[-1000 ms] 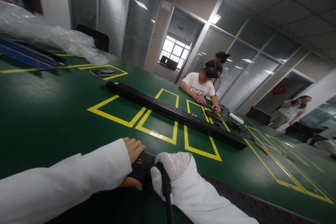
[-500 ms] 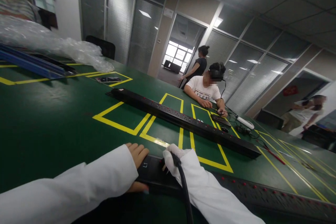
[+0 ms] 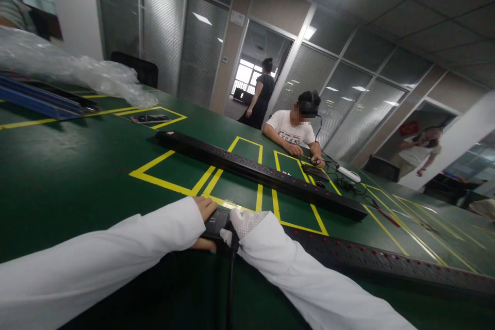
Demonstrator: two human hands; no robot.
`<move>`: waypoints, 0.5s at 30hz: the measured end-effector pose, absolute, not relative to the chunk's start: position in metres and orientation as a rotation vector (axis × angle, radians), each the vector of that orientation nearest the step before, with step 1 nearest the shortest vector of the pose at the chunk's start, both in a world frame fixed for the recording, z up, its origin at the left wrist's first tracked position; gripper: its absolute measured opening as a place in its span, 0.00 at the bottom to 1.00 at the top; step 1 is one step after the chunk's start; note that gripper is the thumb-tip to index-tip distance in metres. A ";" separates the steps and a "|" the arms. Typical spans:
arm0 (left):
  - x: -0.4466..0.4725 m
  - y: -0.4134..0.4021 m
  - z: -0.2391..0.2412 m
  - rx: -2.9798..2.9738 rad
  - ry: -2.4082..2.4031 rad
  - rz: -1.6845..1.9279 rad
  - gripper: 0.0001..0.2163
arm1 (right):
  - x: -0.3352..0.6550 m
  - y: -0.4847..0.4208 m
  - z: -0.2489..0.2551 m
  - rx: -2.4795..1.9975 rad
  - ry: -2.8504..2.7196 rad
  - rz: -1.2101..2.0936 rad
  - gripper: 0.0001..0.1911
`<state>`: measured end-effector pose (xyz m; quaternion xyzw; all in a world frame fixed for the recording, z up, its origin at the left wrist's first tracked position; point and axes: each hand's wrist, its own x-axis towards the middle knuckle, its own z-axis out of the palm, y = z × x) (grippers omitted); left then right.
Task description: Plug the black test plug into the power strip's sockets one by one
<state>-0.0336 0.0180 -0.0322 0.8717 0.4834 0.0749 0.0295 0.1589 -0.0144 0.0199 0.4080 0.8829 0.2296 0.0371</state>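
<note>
A long black power strip (image 3: 371, 260) with a row of red marks runs along the near side of the table. My bare left hand (image 3: 205, 207) is wrapped round its left end, beside a small label. In my gloved right hand (image 3: 244, 224) is a black power plug (image 3: 233, 240), held against the strip just right of the label. Its cable (image 3: 230, 294) hangs down toward me. The glove hides the plug's prongs, so I cannot tell how deep it sits. A second black power strip (image 3: 247, 167) lies farther off.
Yellow tape outlines (image 3: 154, 179) mark the green table (image 3: 77, 185). Bubble wrap (image 3: 88, 69) and blue rails (image 3: 34, 98) lie at the left. Across the table sits a person (image 3: 294, 126) near a white power strip (image 3: 349, 174) and cables. Two people stand behind.
My right hand has moved left with the plug, closer to my left hand and the label. The cable now hangs straighter. The view has shifted slightly, and the person by the doorway has moved left.
</note>
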 end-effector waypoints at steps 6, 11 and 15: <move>-0.019 0.005 -0.036 2.767 1.670 0.323 0.29 | 0.164 -0.010 0.016 1.241 2.840 0.490 0.23; -0.014 -0.005 -0.049 2.713 1.745 0.532 0.34 | 0.209 -0.006 0.019 1.510 3.078 0.318 0.24; -0.018 -0.003 -0.056 2.763 1.723 0.511 0.35 | 0.284 -0.017 0.041 1.973 2.993 0.413 0.13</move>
